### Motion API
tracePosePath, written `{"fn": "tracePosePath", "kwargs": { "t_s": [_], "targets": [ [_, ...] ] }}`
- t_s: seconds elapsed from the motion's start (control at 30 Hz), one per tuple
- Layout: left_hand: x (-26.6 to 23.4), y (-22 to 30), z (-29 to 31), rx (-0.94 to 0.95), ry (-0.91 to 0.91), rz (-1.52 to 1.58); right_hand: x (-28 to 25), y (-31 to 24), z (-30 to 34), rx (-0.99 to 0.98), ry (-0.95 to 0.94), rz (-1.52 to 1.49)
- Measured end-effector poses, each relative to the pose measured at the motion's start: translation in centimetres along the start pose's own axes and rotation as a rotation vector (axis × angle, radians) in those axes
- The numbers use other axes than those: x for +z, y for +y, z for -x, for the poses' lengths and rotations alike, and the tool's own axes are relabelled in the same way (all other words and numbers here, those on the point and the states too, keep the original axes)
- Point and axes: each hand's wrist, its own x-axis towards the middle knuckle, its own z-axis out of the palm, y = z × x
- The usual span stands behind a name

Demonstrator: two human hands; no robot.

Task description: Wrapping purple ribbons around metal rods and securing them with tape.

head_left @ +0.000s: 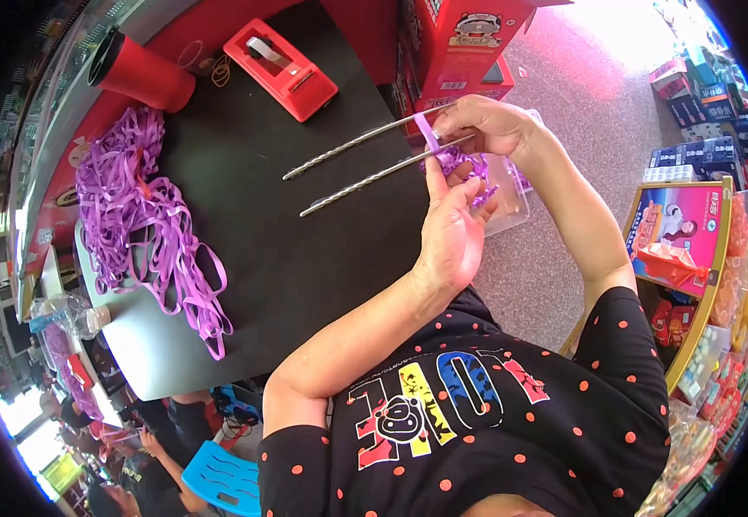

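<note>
Two thin twisted metal rods (352, 144) run side by side above the black table, their spiral tips pointing left. A purple ribbon (426, 133) spans both rods near my hands. My right hand (488, 125) grips the rods' right ends, with its fingers bent around them. Just below, my left hand (451, 233) has its index finger up against the ribbon by the lower rod, and its fingers are curled; what they pinch is partly hidden. Behind my hands, a clear plastic box (512, 211) holds small curled purple ribbon pieces (482, 177).
A large tangle of purple ribbon (137, 207) lies on the black table (262, 233) at left. A red tape dispenser (283, 69), a red cylinder (146, 73) and red cartons (451, 43) stand at the far side. Other people sit lower left near a blue stool (219, 474). Goods shelves (710, 345) line the right.
</note>
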Motion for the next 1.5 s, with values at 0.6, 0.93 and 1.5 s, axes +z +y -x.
{"fn": "tracePosePath", "kwargs": {
  "t_s": [0.6,0.93,1.5],
  "targets": [
    [-0.1,0.2,-0.1,-0.040,-0.041,0.153,-1.0,0.6,1.1,-0.155,0.086,0.140],
    [-0.3,0.5,0.0,-0.092,-0.040,0.197,-2.3,3.8,-4.9,-0.102,-0.280,-0.017],
    [0.0,0.3,-0.1,-0.068,0.003,0.220,1.6,-1.8,4.2,-0.016,0.472,1.064]
  ]
}}
